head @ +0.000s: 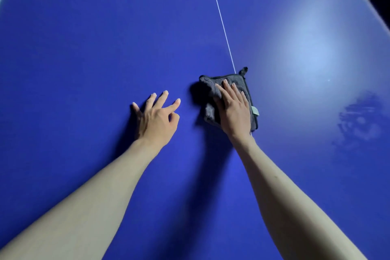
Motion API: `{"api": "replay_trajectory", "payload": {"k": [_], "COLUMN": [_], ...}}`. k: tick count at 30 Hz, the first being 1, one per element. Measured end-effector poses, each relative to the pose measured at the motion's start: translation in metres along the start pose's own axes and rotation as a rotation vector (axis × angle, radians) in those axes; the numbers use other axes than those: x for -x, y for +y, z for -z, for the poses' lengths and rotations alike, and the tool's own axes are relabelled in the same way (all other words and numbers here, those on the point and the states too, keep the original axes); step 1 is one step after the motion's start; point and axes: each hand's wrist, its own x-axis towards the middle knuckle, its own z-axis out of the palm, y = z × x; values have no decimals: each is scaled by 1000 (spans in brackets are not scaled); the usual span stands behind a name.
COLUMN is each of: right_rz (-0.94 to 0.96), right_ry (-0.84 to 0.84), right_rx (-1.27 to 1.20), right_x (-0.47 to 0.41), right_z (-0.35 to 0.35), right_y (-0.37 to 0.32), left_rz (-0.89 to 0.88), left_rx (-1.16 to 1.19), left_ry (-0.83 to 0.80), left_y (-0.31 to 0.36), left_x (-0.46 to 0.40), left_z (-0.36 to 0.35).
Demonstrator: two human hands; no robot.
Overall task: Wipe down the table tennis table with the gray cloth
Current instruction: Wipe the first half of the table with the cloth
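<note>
Both hands flat — right hand point(233, 110) presses gray cloth point(213, 88), seemingly.

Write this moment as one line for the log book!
step: wiping | right hand: presses gray cloth flat on blue table, over white centre line | left hand: fingers spread, on table, holding nothing

The head camera is looking steeply down from close above the blue table point(84, 38), facing its far end.
</note>
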Motion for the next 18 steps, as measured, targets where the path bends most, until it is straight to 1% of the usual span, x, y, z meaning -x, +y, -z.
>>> {"api": "replay_trajectory", "payload": {"k": [3,6,8,11,14,18], "right_rz": [-10,14,32,8,-9,-49], "right_ry": [15,46,65,64,65,45], "right_rx": [-23,-71,-103,-119,-160,-218], "right_x": [55,114,156,225,298,393], "right_z": [10,20,26,38,55,76], "right_y": [3,5,8,8,9,10], "left_rz": [10,5,-29,-57,15,29], "left_rx": [58,227,309,316,339,373], "left_ry": [-54,33,81,75,49,18], "left_y": [3,21,33,41,42,41], "left_x": [9,53,93,151,209,284], "left_z": [8,15,16,17,23,33]}}
